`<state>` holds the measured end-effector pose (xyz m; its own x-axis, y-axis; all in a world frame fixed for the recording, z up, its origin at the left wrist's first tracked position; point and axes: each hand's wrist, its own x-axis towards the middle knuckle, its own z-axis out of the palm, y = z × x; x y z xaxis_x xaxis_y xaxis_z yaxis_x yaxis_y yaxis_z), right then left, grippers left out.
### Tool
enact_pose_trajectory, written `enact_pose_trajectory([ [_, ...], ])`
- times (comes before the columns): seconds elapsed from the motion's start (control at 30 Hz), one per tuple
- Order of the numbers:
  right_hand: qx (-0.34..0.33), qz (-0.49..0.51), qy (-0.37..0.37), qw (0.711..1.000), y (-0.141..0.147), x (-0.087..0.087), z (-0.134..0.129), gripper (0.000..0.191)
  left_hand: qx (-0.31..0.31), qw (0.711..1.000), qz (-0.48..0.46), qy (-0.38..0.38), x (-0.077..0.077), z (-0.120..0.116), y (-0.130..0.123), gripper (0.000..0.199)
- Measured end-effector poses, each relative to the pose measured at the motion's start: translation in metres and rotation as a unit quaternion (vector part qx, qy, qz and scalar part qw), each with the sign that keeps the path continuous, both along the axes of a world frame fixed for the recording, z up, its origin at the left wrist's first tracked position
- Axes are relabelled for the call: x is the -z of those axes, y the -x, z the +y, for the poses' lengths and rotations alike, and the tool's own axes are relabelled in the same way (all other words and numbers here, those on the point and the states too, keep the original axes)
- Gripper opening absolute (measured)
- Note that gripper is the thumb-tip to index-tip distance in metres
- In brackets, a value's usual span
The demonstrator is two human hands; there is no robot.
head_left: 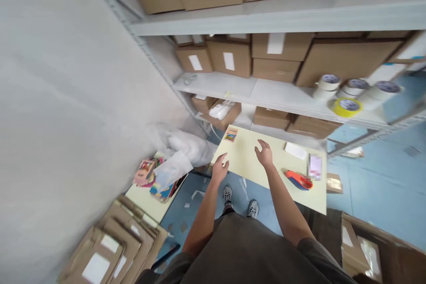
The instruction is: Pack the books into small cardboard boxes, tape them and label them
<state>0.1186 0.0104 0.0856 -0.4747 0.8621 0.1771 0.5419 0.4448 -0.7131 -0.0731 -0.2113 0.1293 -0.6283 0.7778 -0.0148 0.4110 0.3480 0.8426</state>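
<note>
My left hand (220, 168) hovers at the near left edge of a pale yellow table (248, 153), fingers apart and holding nothing. Over the middle of the table is my right hand (264, 154), also empty with its fingers spread. A small colourful printed card or booklet (230, 135) lies at the table's far left corner, beyond my left hand. Right of my right hand rests an orange-and-blue tape dispenser (298, 180). Behind it lie a white sheet or pad (296, 150) and a blurred-out pinkish paper (315, 167).
A metal shelf (233, 86) with cardboard boxes (276, 69) and tape rolls (347, 105) rises behind the table. On my left, a side table (146, 204) bears books and a plastic bag (173, 171). Flattened cartons (109, 248) lean nearby. An open carton (382, 239) stands at right.
</note>
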Motion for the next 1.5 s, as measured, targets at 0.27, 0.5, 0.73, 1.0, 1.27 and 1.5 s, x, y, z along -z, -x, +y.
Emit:
enact_pose_trajectory([
  [0.27, -0.195, 0.019, -0.011, 0.981, 0.142, -0.004, -0.073, 0.057, -0.194, 0.981, 0.001, -0.026, 0.012, -0.129, 0.081, 0.044],
  [0.5, -0.32, 0.015, -0.007, 0.947, 0.271, -0.005, -0.174, 0.056, -0.282, 0.959, 0.004, -0.031, 0.038, -0.22, 0.154, 0.049],
  [0.73, -0.354, -0.056, 0.018, 0.934, 0.364, 0.022, -0.239, 0.057, -0.361, 0.931, -0.056, 0.015, 0.082, -0.283, 0.24, 0.051],
  [1.0, -0.339, -0.255, 0.089, 0.901, 0.396, 0.082, -0.269, 0.059, -0.413, 0.88, -0.097, 0.212, 0.143, -0.303, 0.292, 0.052],
  [1.27, -0.218, -0.268, 0.158, 0.925, 0.387, 0.116, -0.269, 0.069, -0.429, 0.846, -0.145, 0.281, 0.16, -0.318, 0.305, 0.063],
  [1.5, -0.199, -0.208, 0.223, 0.931, 0.414, 0.119, -0.293, 0.033, -0.392, 0.861, -0.151, 0.287, 0.151, -0.336, 0.298, 0.009],
])
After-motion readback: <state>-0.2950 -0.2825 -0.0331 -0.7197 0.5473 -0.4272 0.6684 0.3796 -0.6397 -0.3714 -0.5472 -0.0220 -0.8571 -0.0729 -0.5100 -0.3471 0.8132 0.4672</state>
